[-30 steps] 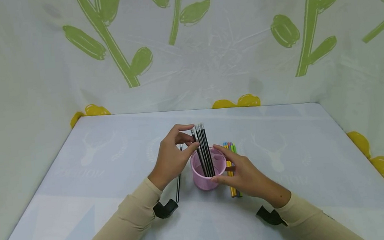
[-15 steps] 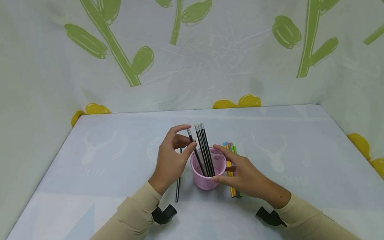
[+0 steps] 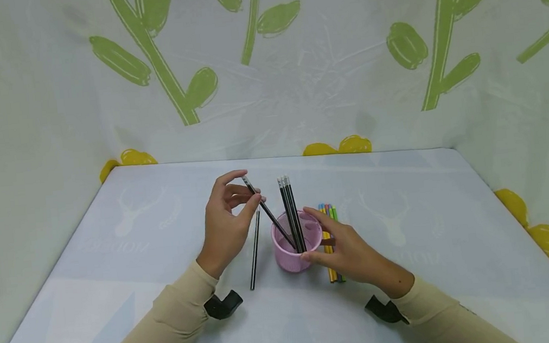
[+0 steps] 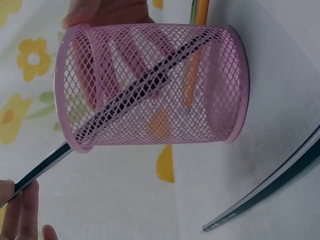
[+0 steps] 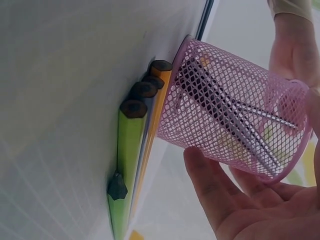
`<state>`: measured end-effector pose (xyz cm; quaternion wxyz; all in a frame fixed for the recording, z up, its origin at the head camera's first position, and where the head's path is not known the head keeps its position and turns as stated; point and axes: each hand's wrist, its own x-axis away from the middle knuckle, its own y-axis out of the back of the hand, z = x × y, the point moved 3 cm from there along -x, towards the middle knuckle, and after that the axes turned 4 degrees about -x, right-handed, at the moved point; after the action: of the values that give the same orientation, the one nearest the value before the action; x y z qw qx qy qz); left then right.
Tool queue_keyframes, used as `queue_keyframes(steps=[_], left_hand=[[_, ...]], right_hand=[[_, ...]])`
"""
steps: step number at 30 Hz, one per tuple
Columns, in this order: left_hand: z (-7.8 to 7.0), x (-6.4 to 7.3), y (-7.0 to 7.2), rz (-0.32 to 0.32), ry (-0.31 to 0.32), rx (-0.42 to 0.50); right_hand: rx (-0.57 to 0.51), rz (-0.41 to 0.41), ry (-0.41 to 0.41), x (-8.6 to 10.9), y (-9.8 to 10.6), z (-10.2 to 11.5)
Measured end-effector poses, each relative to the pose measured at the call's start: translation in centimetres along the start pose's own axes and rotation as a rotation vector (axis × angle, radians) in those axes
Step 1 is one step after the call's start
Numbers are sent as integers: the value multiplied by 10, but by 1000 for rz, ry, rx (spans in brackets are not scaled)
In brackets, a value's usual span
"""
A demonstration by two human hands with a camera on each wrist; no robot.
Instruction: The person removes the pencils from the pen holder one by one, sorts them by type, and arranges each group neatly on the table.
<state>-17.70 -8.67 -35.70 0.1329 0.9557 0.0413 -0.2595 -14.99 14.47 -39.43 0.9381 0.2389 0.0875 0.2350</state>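
My left hand pinches a black pencil near its silver-tipped upper end. That pencil slants leftward over the rim, its lower end inside a pink mesh pencil cup. Several more black pencils stand bunched in the cup, leaning slightly left. On the cup's right side, my right hand holds it, thumb at the near rim and fingers round the far side. In the left wrist view, the held pencil crosses the cup's rim, and dark pencil shafts show through the mesh.
One black pencil lies on the table left of the cup. Just right of the cup, partly behind my right hand, several coloured pencils lie side by side. A patterned white sheet rises behind the table.
My left hand has drawn one black pencil away from the bunch, moving left and slightly up, so it tilts more. The right hand and the cup have stayed put.
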Motion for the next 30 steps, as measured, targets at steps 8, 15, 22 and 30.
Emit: queue_keyframes(steps=[8, 15, 22, 30], left_hand=[[-8, -5, 10, -81, -42, 122], [-13, -10, 23, -164, -6, 175], [-20, -16, 38, -208, -15, 178], [-17, -23, 48, -176, 35, 134]], right_hand=[[14, -1, -10, 2, 1, -1], [1, 5, 15, 0, 0, -1], [-3, 5, 21, 0, -1, -2], [-4, -1, 9, -1, 0, -4]])
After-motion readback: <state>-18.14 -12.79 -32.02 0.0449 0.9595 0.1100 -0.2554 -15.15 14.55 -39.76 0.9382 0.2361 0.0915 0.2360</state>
